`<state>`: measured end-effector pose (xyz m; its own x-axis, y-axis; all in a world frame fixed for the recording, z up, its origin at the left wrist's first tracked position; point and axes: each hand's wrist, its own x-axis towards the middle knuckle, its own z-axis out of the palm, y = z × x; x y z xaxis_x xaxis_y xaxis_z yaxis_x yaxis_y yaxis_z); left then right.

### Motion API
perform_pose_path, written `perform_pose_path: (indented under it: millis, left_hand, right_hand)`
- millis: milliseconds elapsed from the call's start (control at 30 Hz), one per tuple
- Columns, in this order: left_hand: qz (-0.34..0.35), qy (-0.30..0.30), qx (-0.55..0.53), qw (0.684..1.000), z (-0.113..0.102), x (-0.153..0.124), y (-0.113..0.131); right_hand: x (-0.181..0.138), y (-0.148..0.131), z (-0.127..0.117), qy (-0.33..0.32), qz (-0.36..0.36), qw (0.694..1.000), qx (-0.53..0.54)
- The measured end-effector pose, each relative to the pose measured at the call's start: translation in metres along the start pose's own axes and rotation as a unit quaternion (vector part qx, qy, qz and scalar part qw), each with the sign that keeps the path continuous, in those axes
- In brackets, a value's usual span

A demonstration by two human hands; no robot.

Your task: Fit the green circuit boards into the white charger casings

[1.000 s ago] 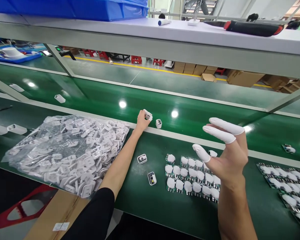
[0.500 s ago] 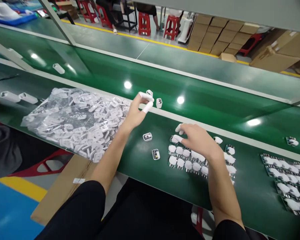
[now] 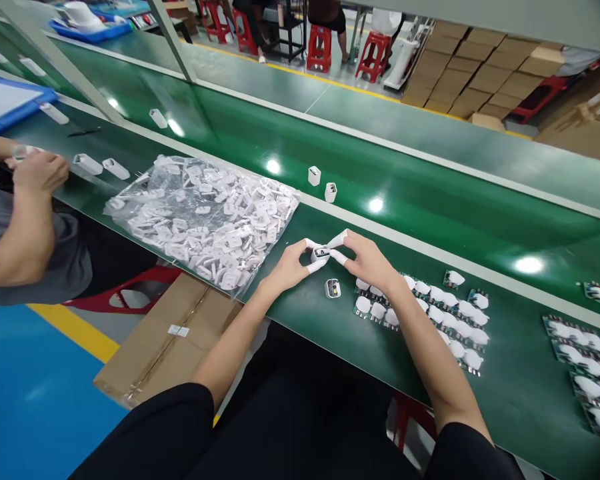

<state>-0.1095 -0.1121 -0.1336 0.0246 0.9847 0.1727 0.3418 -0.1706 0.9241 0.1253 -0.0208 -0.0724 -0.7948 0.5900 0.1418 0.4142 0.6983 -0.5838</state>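
Note:
White finger cots cover the tips of my fingers. My left hand point(image 3: 294, 264) pinches the left side of a small white plastic housing point(image 3: 321, 254), whose open top faces up and shows dark parts inside. Thumb and finger of my right hand point(image 3: 367, 259) close on its right side; whether they also hold a small part is unclear. Just below, a second white housing point(image 3: 333, 288) lies on the table, with a yellow part visible inside. Rows of green circuit boards with white round pads point(image 3: 435, 313) lie under and beside my right forearm.
Two white housings stand on the green belt point(image 3: 250, 143) beyond the pale rail. Left of me lies a clear bag of white plastic pieces point(image 3: 220, 220). A co-worker's hands point(image 3: 40, 170) hold something pale at far left. More boards point(image 3: 587, 360) lie at right.
My left hand has come back from the housings on the belt to one on the table. My right hand has moved left from the boards to that housing. The view has shifted, showing the co-worker's hands.

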Motion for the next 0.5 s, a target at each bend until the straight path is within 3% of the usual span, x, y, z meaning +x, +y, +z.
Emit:
perform_pose_path:
  millis: [133,267,367,500]
  left_hand:
    - [0.090,-0.003,-0.025,0.996,-0.012,0.011,0.053]
    - [0.202,-0.039,0.041,0.978,-0.022,0.027,0.118]
    - [0.279,-0.076,0.096,0.953,-0.022,0.044,0.155]
    - [0.343,-0.087,0.126,0.927,-0.012,0.071,0.176]
  right_hand:
    - [-0.017,-0.016,-0.034,0.111,-0.092,0.989,0.020]
    - [-0.049,-0.048,-0.075,0.241,-0.182,0.947,-0.110]
    - [-0.069,-0.065,-0.091,0.266,-0.148,0.932,-0.197]
    - [-0.080,-0.066,-0.102,0.253,-0.065,0.937,-0.232]
